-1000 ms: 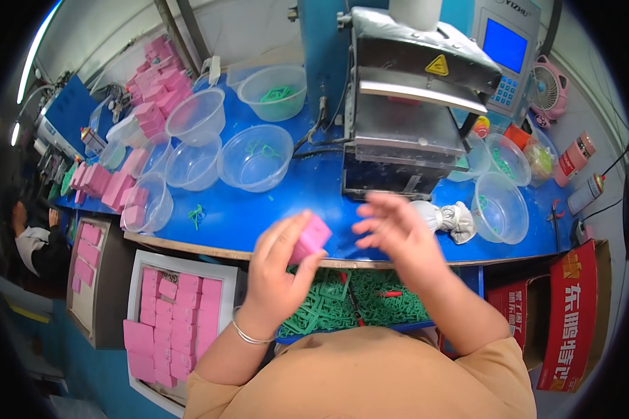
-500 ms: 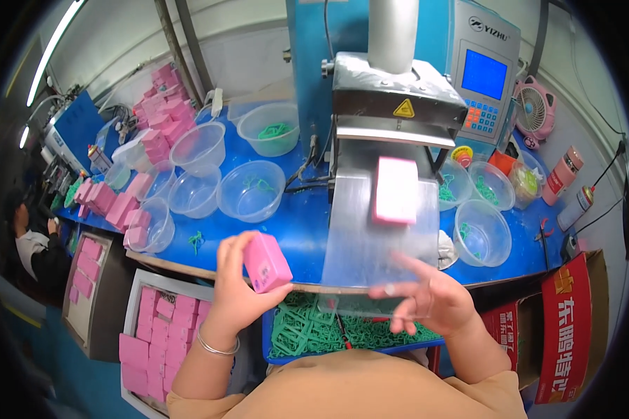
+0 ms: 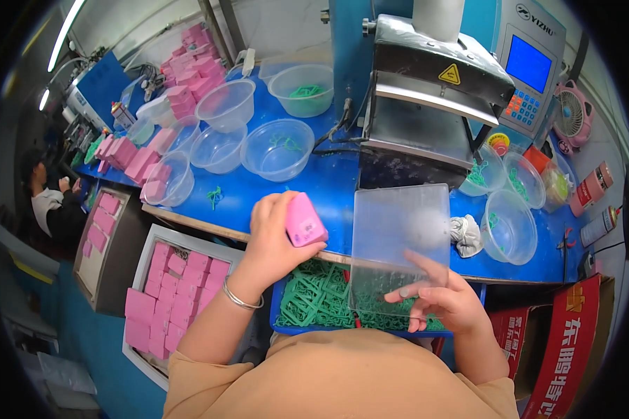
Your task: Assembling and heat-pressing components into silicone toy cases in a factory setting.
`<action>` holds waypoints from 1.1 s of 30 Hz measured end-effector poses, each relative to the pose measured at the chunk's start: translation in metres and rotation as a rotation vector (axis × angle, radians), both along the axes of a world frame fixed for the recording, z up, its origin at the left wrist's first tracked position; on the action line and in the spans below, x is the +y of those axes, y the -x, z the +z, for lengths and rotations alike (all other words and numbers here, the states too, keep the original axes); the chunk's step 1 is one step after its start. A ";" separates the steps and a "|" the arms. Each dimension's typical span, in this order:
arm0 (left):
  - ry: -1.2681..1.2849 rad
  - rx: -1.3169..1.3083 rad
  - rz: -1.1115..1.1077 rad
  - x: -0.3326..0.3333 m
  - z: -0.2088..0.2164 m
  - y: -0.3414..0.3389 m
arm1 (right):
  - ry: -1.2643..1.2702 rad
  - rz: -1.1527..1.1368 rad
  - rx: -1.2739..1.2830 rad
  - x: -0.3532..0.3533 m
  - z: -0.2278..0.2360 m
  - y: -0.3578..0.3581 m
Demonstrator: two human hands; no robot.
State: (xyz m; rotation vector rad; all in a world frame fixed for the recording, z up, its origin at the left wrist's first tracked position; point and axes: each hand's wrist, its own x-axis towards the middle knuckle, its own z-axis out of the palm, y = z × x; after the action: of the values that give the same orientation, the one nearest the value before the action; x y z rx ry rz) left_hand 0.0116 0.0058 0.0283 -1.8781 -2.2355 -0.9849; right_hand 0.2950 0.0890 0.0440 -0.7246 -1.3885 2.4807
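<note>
Over the front edge of the blue workbench (image 3: 328, 195), the left hand (image 3: 276, 241) is curled tightly around a small pink plastic case (image 3: 305, 221), thumb below and fingers wrapped over its top, with a silver bangle (image 3: 241, 299) on the wrist. Lower and to the right, the right hand (image 3: 444, 307) holds the near edge of a clear plastic sheet (image 3: 402, 237), its fingers spread loosely and partly seen through the sheet, which tilts up toward the grey press machine (image 3: 433, 91). Beneath both hands sits a blue tray of green plastic parts (image 3: 318, 297). Behind the pink case stand several clear plastic bowls (image 3: 279, 148), some with a few green pieces inside. More clear bowls (image 3: 508, 225) stand to the right of the machine, beside a crumpled grey rag (image 3: 466, 234). Stacks of pink cases (image 3: 182, 91) line the far left of the bench, and a white bin of pink cases (image 3: 171, 286) rests on the floor at left. Another person (image 3: 52, 202) sits at the far left.
</note>
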 end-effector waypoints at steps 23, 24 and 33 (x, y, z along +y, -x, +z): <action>-0.409 -0.050 -0.225 0.012 0.025 -0.028 | 0.270 0.110 0.253 -0.011 0.001 -0.007; -0.370 -0.029 -0.116 0.008 0.020 -0.023 | 0.327 0.058 0.292 -0.012 0.013 -0.011; 0.205 -0.018 0.146 -0.001 -0.002 -0.002 | 0.334 -0.132 0.539 0.021 0.056 0.001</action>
State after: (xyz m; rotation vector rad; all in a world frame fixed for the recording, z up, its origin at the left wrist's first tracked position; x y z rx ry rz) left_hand 0.0138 0.0049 0.0262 -1.7505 -2.5284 -0.7803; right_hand 0.2943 0.1102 0.1004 -0.1582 -0.7262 2.5569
